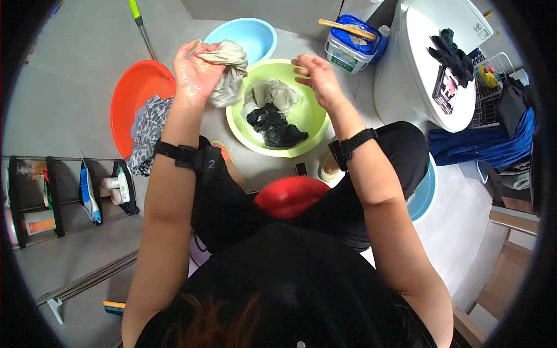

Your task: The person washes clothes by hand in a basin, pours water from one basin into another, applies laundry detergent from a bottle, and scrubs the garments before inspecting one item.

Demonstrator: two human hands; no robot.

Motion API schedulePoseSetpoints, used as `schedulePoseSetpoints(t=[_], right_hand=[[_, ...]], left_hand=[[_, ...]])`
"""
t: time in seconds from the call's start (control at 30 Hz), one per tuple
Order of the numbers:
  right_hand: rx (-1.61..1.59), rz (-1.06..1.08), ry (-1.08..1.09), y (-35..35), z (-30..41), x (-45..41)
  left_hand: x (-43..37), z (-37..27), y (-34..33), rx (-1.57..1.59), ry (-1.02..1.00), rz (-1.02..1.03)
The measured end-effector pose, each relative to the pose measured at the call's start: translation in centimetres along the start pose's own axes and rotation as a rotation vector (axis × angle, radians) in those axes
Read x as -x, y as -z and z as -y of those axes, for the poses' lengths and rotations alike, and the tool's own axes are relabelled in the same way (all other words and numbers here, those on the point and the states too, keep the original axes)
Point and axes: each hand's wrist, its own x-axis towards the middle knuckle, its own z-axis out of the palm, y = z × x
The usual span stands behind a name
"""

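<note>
My left hand (pixel 196 71), wet and palm up, grips a wet light-grey cloth (pixel 229 71) that hangs down at the left rim of a pale green basin (pixel 320 130). Over the right side of that basin, my right hand (pixel 317 77) is held in the air with its fingers apart and nothing in them. A bunched black cloth (pixel 278 128) lies in the basin. Behind it sits a beige-grey cloth (pixel 278 95) in what looks like shallow water. Wide black straps circle both my forearms.
An orange-red basin (pixel 126 100) with a patterned grey cloth (pixel 154 122) over its edge stands at left. A light blue basin (pixel 261 37) is behind. A lidded white tub (pixel 348 50) carries a wooden stick (pixel 346 28). Black gloves (pixel 452 52) and a phone (pixel 444 89) rest on a white toilet (pixel 413 65).
</note>
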Motion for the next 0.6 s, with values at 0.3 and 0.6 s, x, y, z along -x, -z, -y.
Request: schedulePoseSetpoints(t=[0.3, 0.6], right_hand=[[0.568, 0.318, 0.304, -3.4, -1.8, 0.6], [0.111, -0.088, 0.223, 0.4, 1.3, -1.3]], left_hand=[[0.6, 2.5, -0.7, -0.433, 0.062, 0.155], [0.1, 0.7, 0.7, -1.065, -0.201, -0.199]])
